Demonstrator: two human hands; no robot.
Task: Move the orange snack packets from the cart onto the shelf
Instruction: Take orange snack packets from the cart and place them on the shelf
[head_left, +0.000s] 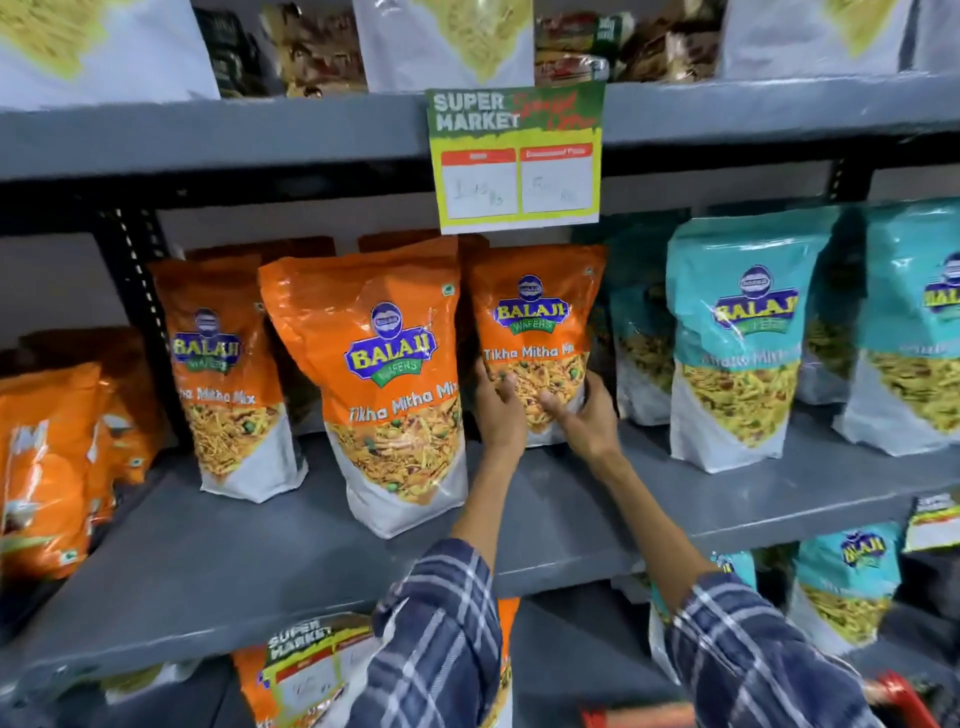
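Two bare hands, left hand (498, 410) and right hand (587, 421), clasp the lower sides of one glossy orange plastic snack pouch (535, 332), fingers curled on its front. It stands upright on the grey metal shelf (249, 561), label facing out, long axis vertical. Likely light, crinkly and slippery; low side holds look steadiest.

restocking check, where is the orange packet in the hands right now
In the head view it stands centre on the grey shelf, under the price sign: orange packet between left hand and right hand.
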